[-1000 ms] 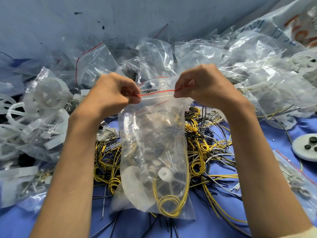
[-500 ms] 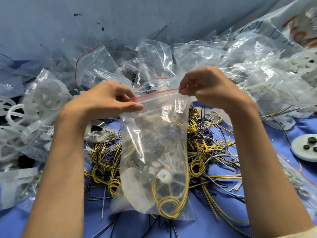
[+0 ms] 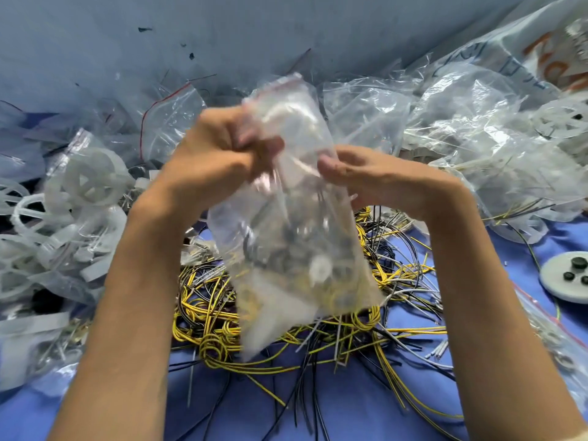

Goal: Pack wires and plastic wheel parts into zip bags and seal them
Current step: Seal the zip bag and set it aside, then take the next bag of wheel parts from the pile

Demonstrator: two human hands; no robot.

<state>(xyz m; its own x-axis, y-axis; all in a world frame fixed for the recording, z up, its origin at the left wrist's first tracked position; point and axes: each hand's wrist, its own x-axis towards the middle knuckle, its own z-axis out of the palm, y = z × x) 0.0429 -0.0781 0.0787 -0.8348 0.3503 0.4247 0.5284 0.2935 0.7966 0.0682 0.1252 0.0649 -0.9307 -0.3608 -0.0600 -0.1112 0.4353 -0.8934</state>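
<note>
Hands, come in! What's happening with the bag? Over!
Left hand grips zip bag, right hand holds its side. Bag up over wire pile, blurred. Nothing blocking.

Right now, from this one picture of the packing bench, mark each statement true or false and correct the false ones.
1. The left hand grips a clear zip bag. True.
2. That zip bag is empty. False: yellow wire and white plastic parts show through it, though blurred.
3. A tangle of yellow and black wires lies on the blue table cover below the bag. True.
4. The white disc at the right edge carries red pieces. False: it carries small black pieces.
5. The right hand rests on the table. False: it holds the bag's side.
</note>
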